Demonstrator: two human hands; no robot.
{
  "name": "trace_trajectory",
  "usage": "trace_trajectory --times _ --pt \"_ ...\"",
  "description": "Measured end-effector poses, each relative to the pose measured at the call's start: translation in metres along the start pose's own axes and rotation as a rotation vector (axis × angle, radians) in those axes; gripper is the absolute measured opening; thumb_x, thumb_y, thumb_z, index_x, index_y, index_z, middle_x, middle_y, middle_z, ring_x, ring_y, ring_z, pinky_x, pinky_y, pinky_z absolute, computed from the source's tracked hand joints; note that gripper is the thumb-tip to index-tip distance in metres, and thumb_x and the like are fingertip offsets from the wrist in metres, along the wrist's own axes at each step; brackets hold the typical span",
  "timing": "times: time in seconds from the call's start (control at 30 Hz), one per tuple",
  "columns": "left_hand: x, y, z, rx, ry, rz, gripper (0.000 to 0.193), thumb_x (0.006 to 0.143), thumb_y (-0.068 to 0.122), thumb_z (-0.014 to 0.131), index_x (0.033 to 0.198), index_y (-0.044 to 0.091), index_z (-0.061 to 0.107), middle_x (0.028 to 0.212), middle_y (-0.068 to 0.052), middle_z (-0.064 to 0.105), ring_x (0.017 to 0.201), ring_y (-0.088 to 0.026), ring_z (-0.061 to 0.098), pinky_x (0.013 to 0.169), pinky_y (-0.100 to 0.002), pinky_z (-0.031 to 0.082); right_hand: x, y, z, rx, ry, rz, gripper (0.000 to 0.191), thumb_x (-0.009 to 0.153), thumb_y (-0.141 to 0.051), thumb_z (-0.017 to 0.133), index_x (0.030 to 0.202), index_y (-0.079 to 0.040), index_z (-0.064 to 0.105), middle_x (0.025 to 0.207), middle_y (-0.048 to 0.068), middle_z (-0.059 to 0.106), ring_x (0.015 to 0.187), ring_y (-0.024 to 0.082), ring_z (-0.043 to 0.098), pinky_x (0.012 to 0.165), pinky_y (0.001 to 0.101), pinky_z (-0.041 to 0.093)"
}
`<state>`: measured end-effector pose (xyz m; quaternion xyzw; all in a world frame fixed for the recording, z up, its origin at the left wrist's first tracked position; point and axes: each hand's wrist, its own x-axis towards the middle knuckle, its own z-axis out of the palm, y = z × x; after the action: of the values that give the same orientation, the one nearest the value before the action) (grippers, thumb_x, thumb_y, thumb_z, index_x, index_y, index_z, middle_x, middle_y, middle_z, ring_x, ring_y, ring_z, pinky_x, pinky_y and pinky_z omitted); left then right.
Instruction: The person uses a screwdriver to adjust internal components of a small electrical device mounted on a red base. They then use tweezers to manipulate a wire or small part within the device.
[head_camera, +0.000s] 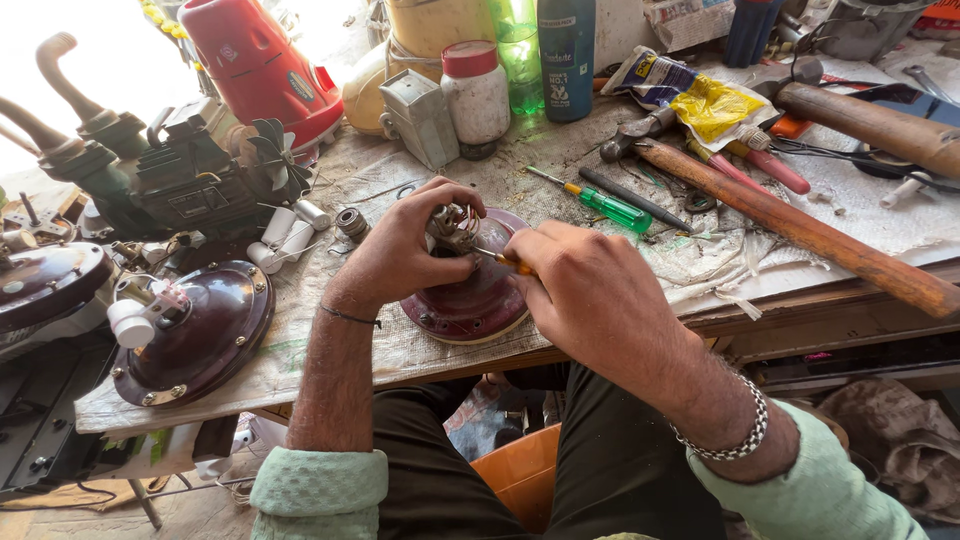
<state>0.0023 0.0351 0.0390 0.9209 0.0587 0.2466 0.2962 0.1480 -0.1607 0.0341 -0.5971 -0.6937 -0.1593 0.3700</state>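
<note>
A wooden workbench (800, 305) is taking up most of the view, its top lying under a worn, stained woven sheet (340, 350) that is hanging over the front edge. Strong daylight is pouring in at the far left corner, washing that end out to white. Beneath the bench's left end a thin metal leg (145, 503) is slanting down to a dusty, pale floor (200, 515). Under the right end a crumpled brown cloth (895, 440) is lying in shadow.
</note>
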Motion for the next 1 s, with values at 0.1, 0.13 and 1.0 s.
trace_trajectory --times 0.1,0.13,1.0 --pt "0.0001 0.0004 0.0005 -0.012 -0.003 -0.022 0.049 0.068 0.007 0.078 0.116 0.004 0.066 0.113 -0.006 0.063 0.109 -0.017 0.062 0.1 -0.03 0.05 0.0024 -0.0038 0.0004 -0.184 -0.315 0.312 0.02 0.105 -0.035 0.067 0.112 -0.018 0.073 0.082 0.012 0.075 0.078 0.027 0.075 0.072 0.0411 0.057" --pt "0.0005 0.0005 0.0004 0.0 -0.004 -0.023 0.049 0.068 0.007 0.078 0.115 0.004 0.066 0.113 -0.006 0.063 0.109 -0.017 0.062 0.1 -0.03 0.05 0.0039 -0.0041 0.0008 -0.192 -0.381 0.344 0.022 0.106 -0.036 0.064 0.113 -0.016 0.071 0.084 0.012 0.074 0.08 0.026 0.075 0.072 0.0403 0.057" --pt "0.0012 -0.0004 -0.0002 -0.001 -0.005 -0.005 0.047 0.069 0.006 0.078 0.114 0.003 0.066 0.113 -0.006 0.063 0.109 -0.018 0.062 0.101 -0.03 0.049 0.0042 -0.0052 0.0046 -0.184 -0.302 0.286 0.017 0.096 -0.021 0.065 0.109 -0.011 0.07 0.072 0.016 0.071 0.068 0.031 0.073 0.059 0.0429 0.056"
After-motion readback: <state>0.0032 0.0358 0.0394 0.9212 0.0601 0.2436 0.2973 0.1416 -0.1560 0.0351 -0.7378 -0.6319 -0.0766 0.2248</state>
